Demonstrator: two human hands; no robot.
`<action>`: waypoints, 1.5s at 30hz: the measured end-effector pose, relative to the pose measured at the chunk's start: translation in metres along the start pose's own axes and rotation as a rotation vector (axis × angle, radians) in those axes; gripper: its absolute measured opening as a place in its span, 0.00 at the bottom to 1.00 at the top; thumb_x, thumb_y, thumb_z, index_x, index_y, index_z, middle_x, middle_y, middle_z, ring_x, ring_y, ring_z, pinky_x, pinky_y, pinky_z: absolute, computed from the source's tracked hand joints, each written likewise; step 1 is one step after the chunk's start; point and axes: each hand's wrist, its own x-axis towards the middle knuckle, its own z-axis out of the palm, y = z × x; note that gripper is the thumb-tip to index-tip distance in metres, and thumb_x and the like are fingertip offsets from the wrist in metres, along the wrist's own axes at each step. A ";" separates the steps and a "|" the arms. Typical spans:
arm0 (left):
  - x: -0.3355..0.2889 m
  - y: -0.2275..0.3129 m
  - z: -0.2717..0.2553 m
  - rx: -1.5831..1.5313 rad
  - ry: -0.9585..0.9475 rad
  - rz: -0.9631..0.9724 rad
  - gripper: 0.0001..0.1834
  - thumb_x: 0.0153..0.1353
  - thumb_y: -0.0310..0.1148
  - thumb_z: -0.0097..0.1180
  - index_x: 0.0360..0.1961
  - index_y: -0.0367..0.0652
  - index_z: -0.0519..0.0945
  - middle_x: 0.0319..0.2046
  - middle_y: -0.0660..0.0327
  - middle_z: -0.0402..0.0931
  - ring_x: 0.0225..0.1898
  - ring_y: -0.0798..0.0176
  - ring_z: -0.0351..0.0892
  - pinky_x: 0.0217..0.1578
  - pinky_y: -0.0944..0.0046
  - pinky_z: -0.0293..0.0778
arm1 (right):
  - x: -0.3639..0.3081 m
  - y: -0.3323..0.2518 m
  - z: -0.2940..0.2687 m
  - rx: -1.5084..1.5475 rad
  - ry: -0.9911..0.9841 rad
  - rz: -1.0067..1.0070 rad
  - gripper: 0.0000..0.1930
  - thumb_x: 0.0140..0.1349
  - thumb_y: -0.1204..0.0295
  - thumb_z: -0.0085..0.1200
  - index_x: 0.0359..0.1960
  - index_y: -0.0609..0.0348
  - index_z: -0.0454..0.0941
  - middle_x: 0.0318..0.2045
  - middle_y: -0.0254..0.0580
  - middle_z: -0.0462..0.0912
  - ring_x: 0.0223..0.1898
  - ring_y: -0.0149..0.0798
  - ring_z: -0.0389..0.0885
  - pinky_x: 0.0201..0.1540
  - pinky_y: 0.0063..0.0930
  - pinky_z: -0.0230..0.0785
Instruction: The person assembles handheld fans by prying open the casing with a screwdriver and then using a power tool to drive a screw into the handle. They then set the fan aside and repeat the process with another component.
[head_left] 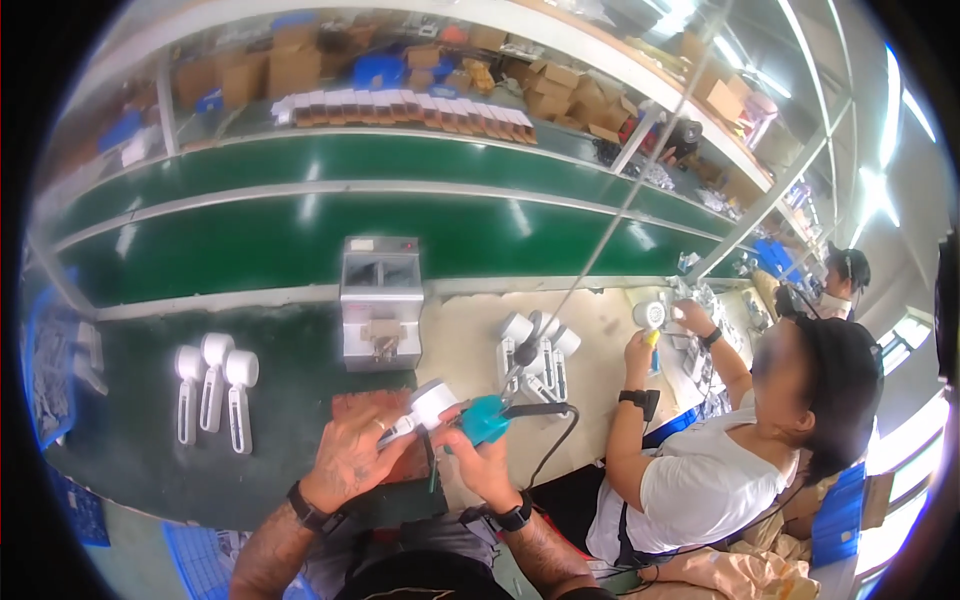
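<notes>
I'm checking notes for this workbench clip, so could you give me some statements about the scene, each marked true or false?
1. The left hand holds a white device with a round head. True.
2. The right hand holds a red tool. False: the corded tool is teal.
3. Three similar white devices lie on the green bench surface at left. True.
4. The grey metal box stands at the picture's far right. False: it stands left of centre, beyond the hands.
5. The nearer co-worker wears a black cap. True.
</notes>
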 end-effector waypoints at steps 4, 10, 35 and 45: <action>0.011 -0.017 0.011 0.065 0.062 0.207 0.19 0.58 0.36 0.69 0.51 0.43 0.85 0.53 0.53 0.84 0.55 0.46 0.83 0.57 0.51 0.76 | 0.004 -0.017 -0.009 -0.093 0.053 -0.085 0.14 0.70 0.66 0.59 0.47 0.65 0.77 0.33 0.38 0.82 0.35 0.33 0.82 0.39 0.28 0.76; 0.008 -0.032 0.018 0.083 0.101 0.141 0.16 0.59 0.38 0.69 0.47 0.44 0.87 0.42 0.57 0.86 0.46 0.49 0.85 0.44 0.56 0.81 | 0.004 -0.022 -0.001 -0.020 0.074 -0.072 0.33 0.67 0.42 0.60 0.49 0.66 0.73 0.29 0.39 0.76 0.32 0.36 0.78 0.34 0.32 0.72; 0.011 -0.065 0.030 0.131 -0.037 0.262 0.26 0.58 0.49 0.69 0.56 0.51 0.84 0.51 0.65 0.80 0.52 0.55 0.76 0.53 0.51 0.71 | 0.165 -0.020 0.091 -0.067 -0.003 -0.337 0.12 0.75 0.66 0.51 0.36 0.61 0.76 0.21 0.33 0.79 0.25 0.29 0.78 0.32 0.26 0.70; 0.012 -0.057 0.022 0.066 -0.043 0.195 0.26 0.53 0.43 0.73 0.53 0.49 0.85 0.49 0.64 0.80 0.51 0.53 0.76 0.56 0.49 0.70 | 0.121 -0.046 0.076 0.047 -0.140 -0.186 0.12 0.74 0.66 0.56 0.43 0.65 0.77 0.25 0.34 0.81 0.28 0.29 0.79 0.34 0.25 0.71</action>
